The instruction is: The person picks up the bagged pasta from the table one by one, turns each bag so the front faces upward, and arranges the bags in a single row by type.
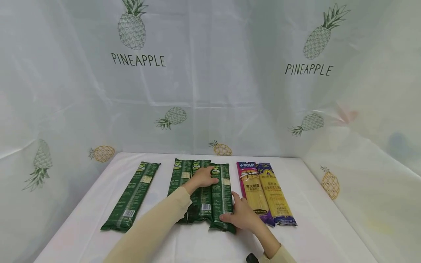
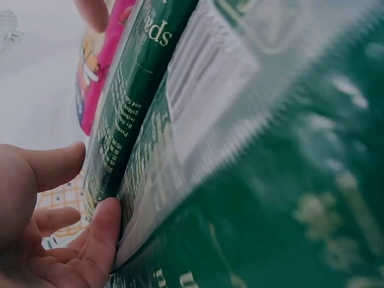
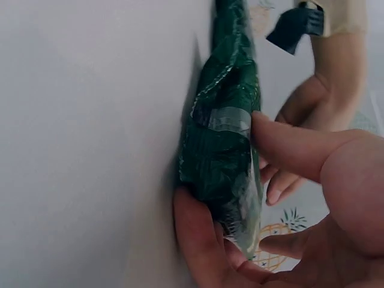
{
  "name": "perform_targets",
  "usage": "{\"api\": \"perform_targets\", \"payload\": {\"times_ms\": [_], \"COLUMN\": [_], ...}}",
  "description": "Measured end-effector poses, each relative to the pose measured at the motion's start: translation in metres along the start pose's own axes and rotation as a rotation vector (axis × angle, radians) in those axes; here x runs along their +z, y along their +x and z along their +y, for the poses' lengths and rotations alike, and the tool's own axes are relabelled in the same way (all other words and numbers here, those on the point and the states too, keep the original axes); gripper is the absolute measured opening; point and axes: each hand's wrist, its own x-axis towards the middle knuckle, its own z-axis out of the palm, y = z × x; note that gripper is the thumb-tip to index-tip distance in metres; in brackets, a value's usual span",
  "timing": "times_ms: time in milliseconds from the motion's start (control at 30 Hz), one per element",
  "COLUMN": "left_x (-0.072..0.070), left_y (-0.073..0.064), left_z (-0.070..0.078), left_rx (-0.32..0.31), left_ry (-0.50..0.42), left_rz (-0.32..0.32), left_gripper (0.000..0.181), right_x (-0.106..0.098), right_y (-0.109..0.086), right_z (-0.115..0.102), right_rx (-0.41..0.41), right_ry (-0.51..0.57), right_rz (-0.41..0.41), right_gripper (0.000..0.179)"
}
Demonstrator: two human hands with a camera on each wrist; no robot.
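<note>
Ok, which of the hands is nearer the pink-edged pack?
Right. The right hand grips the near end of the rightmost green pack, beside the pink-edged pack; the left hand is farther left, by that green pack's far end.

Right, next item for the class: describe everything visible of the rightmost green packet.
The rightmost green packet is long, narrow and glossy, apparently plastic film, with pale lettering, a cream panel towards its far end and a partly covered barcode near its crinkled near end. It lies lengthwise on the white table, beside another green packet. The right hand grips its near end, thumb on top; the left hand overlaps its far left edge in the head view.
</note>
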Motion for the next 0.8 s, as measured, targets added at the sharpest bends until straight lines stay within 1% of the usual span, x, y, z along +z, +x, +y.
{"api": "perform_targets", "payload": {"times_ms": [133, 267, 367, 533, 700, 800], "left_x": [0.004, 0.007, 0.008, 0.01, 0.011, 0.013], "left_y": [0.003, 0.008, 0.01, 0.01, 0.012, 0.014], "left_z": [0.01, 0.012, 0.012, 0.015, 0.022, 0.025], "left_rx": [-0.054, -0.075, -0.078, -0.086, -0.089, -0.088], "left_ry": [0.062, 0.114, 0.125, 0.15, 0.164, 0.168], "left_rz": [0.033, 0.035, 0.032, 0.039, 0.013, 0.013], "left_gripper": [0.071, 0.072, 0.072, 0.072, 0.071, 0.073], "right_x": [0.002, 0.002, 0.001, 0.0, -0.001, -0.001], "right_y": [0.005, 0.007, 0.008, 0.009, 0.009, 0.008], "right_z": [-0.003, -0.006, -0.005, -0.001, 0.005, 0.008], "right_rx": [0.004, 0.009, 0.013, -0.005, -0.025, -0.034], "right_ry": [-0.078, -0.105, -0.101, -0.082, -0.061, -0.049], "right_rz": [-0.007, -0.033, -0.041, -0.046, -0.044, -0.04], "right_gripper": [0.107, 0.102, 0.1, 0.098, 0.097, 0.097]}}
